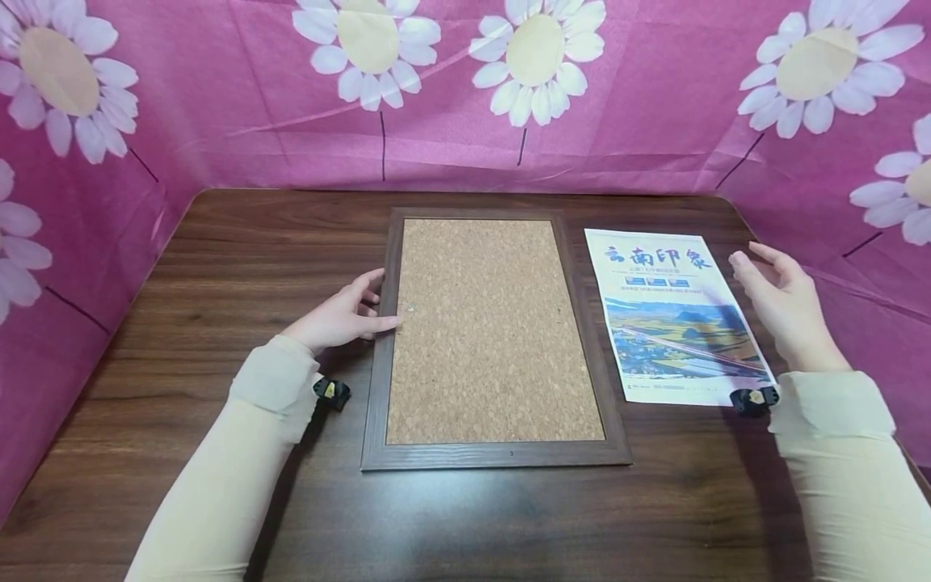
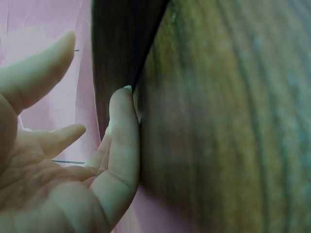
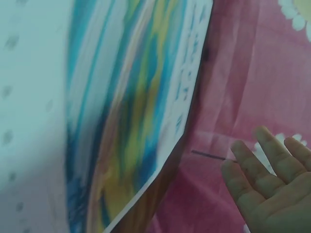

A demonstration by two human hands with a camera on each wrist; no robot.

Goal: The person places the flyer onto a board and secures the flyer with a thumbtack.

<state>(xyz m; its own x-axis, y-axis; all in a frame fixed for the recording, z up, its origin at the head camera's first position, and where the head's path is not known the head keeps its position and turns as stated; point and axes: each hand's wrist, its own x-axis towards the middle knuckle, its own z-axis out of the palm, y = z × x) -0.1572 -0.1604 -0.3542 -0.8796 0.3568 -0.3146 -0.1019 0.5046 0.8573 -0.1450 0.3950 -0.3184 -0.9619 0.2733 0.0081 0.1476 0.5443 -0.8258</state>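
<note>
A cork board, its tan cork panel (image 1: 498,339) set in a dark brown wood-grain frame (image 1: 494,456), lies flat on the table. At its left side is my left hand (image 1: 352,311), thumb raised and spread from the fingers. In the left wrist view a fingertip (image 2: 125,99) touches the frame's outer side (image 2: 121,43) low by the tabletop. A printed poster (image 1: 680,339) with Chinese characters and a landscape picture lies right of the board. Beyond the poster's right edge, my right hand (image 1: 789,307) hovers with nothing in it, fingers extended in the right wrist view.
Dark wood-grain tabletop (image 1: 182,356) surrounds the board and poster. A pink cloth (image 1: 451,153) printed with white daisies hangs along the back and both sides. Small black devices are strapped at both wrists, near the sleeve cuffs.
</note>
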